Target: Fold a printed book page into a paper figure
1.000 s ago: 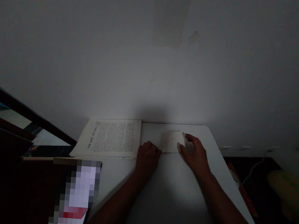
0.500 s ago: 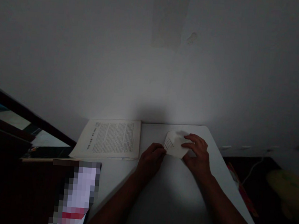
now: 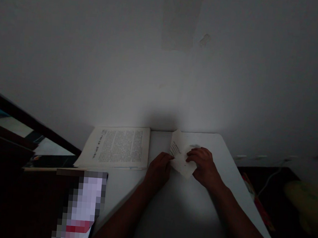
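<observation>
A folded sheet of paper (image 3: 180, 164), pale with a few printed lines on its left part, is held between both hands just above or on the white table. My left hand (image 3: 158, 170) is closed, its thumb and fingertips pinching the paper's left edge. From the right, my right hand (image 3: 205, 167) grips the paper, its curled fingers over the top side and the thumb near the lower edge. A flap of the paper sticks up toward the wall. The dim light hides the exact folds.
An open book or stack of printed pages (image 3: 120, 147) lies left on the white table (image 3: 179, 216). A pixelated device-like object (image 3: 86, 201) rests at the lower left. The wall (image 3: 124, 76) stands right behind the table. A cable (image 3: 268, 182) hangs at the right.
The paper has turned and shifted slightly left, with its far corner now raised higher. My right hand has moved left and its fingers have curled more over the paper. The left hand stays nearly in place.
</observation>
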Action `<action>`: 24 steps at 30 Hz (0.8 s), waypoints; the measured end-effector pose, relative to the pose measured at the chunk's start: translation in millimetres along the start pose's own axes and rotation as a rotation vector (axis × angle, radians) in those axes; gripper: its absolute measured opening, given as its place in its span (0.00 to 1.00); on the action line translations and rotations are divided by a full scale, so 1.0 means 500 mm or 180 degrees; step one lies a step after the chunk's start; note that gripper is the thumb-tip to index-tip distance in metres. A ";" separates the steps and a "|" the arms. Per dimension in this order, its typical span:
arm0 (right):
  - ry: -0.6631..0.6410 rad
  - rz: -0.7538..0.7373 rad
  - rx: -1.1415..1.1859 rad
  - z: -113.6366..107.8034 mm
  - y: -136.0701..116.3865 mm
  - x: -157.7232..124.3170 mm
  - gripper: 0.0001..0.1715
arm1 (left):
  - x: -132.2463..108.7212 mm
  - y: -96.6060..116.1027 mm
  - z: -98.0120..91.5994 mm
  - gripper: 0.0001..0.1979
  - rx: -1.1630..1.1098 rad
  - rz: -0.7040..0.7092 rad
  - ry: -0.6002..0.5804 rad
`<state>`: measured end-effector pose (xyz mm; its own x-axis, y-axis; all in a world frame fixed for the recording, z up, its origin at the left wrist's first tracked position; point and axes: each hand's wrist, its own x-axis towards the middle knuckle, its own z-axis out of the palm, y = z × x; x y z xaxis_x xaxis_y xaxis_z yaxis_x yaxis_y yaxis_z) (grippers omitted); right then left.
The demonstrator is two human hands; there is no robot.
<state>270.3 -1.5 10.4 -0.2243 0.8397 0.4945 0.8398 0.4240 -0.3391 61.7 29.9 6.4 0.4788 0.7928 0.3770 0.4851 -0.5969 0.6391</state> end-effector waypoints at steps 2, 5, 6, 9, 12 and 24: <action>-0.0161 -0.0040 0.0025 0.000 -0.005 0.000 0.20 | 0.001 -0.001 0.001 0.14 -0.0004 -0.0037 0.0040; -0.0364 -0.0120 0.0074 -0.001 -0.017 0.001 0.22 | 0.002 -0.004 0.004 0.13 -0.0009 -0.0120 0.0079; -0.0418 -0.0151 0.0079 -0.002 -0.021 0.001 0.22 | 0.002 -0.005 0.004 0.13 -0.0005 -0.0144 0.0087; -0.0590 -0.0224 0.0056 -0.008 -0.036 0.003 0.23 | 0.003 -0.009 0.005 0.13 0.0018 -0.0177 0.0096; -0.0759 -0.0254 0.0059 -0.015 -0.047 0.004 0.23 | 0.004 -0.012 0.005 0.12 0.0056 -0.0203 0.0086; -0.0960 -0.0212 0.0276 -0.026 -0.044 0.002 0.12 | 0.006 -0.015 0.003 0.07 0.0443 -0.0316 -0.0026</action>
<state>257.9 -14.4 28.8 -0.4246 0.8664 0.2628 0.7761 0.4978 -0.3872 60.5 36.5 1.8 0.4291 0.8481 0.3110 0.6267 -0.5274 0.5736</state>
